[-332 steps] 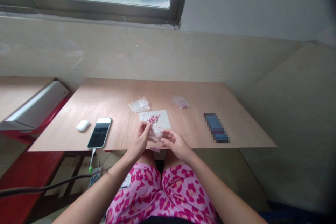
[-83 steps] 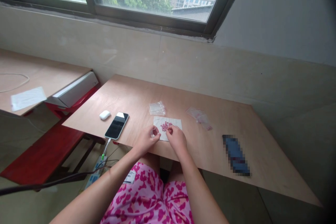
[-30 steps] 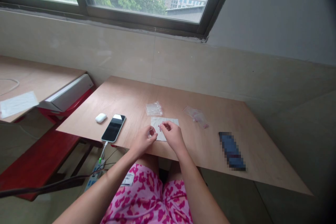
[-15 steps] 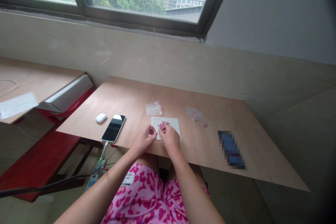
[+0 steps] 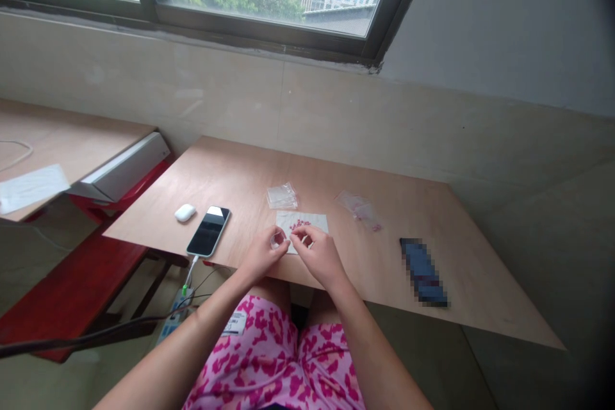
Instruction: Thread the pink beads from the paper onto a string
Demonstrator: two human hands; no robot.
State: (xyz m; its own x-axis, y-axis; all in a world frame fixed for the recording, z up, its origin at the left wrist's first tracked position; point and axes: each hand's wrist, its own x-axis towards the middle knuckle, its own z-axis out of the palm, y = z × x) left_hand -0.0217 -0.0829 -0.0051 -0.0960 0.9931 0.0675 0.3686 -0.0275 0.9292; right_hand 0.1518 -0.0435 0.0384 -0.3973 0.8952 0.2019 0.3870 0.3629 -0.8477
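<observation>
Near the table's front edge, my left hand (image 5: 267, 251) is closed on a small clear plastic item (image 5: 277, 241); its exact kind is too small to make out. My right hand (image 5: 318, 254) is pinched, its fingertips close beside those of my left hand. Whatever the right fingers hold, if anything, is too small to see. Both hands are over a white sheet (image 5: 318, 222), partly covering it. On the sheet, just beyond my right fingers, lies a cluster of small pink beads (image 5: 300, 224).
Clear plastic bags (image 5: 282, 196) lie behind the sheet. To the right are more clear bags (image 5: 358, 206) with pink pieces. A phone (image 5: 209, 232) on a cable and a white earbud case (image 5: 185, 213) are at left; a blurred dark object (image 5: 423, 272) is at right.
My right hand has drawn back from the beads, its wrist swinging right, and its fingertips now meet close to my left hand. My left hand stays nearly still.
</observation>
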